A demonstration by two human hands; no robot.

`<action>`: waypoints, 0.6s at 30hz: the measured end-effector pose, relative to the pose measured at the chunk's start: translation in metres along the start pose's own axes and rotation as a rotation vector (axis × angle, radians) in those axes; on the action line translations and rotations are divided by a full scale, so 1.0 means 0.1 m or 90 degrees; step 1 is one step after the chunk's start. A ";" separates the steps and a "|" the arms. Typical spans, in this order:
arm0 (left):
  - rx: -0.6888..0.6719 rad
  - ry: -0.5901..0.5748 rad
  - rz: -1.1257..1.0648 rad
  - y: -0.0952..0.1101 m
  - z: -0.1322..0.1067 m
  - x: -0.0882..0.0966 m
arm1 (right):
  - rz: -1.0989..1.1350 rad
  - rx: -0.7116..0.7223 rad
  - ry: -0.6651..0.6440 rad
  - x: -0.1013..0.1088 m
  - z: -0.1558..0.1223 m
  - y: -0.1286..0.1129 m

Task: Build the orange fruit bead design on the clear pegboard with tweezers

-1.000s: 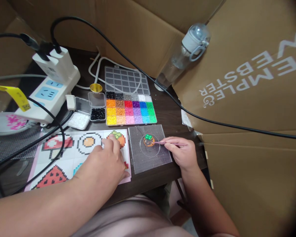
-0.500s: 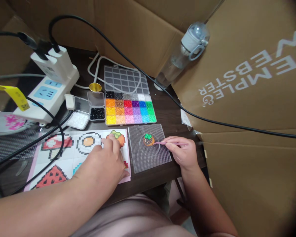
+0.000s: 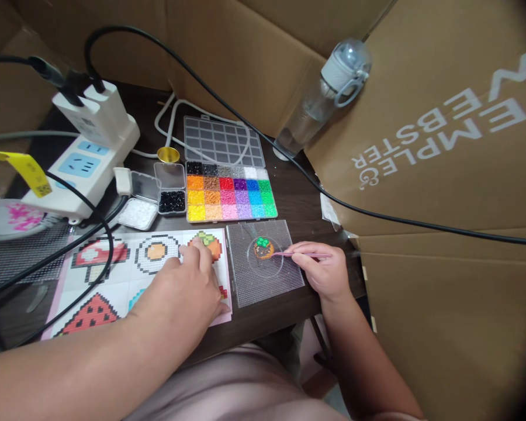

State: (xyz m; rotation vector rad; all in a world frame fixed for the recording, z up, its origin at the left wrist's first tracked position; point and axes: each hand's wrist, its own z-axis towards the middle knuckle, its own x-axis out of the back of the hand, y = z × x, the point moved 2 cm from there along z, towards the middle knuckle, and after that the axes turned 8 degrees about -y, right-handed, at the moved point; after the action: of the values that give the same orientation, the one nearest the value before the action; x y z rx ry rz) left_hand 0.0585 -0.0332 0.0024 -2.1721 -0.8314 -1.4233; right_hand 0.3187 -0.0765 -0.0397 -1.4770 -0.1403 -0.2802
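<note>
My right hand (image 3: 322, 272) pinches thin pink tweezers (image 3: 300, 254) whose tip touches a small orange and green bead figure (image 3: 263, 248) on a clear square pegboard (image 3: 263, 279). My left hand (image 3: 186, 289) lies on a pattern sheet (image 3: 114, 275) of pixel pictures, its fingers loosely curled and the fingertips beside the orange fruit picture (image 3: 209, 244). Behind the pegboard stands an open bead box (image 3: 228, 190) with several colour compartments.
Two small boxes of white beads (image 3: 138, 213) and black beads (image 3: 172, 200) sit left of the bead box. A power strip (image 3: 85, 164) with cables lies at the back left. A water bottle (image 3: 322, 96) leans against cardboard walls (image 3: 442, 152).
</note>
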 end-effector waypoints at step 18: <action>0.000 -0.004 -0.006 0.00 0.00 0.00 | 0.123 -0.055 0.084 0.01 0.06 -0.04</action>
State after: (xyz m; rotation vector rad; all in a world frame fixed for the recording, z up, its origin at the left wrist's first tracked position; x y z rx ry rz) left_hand 0.0583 -0.0327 0.0027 -2.1758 -0.8459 -1.4219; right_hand 0.3186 -0.0705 -0.0354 -1.5405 0.1219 -0.2281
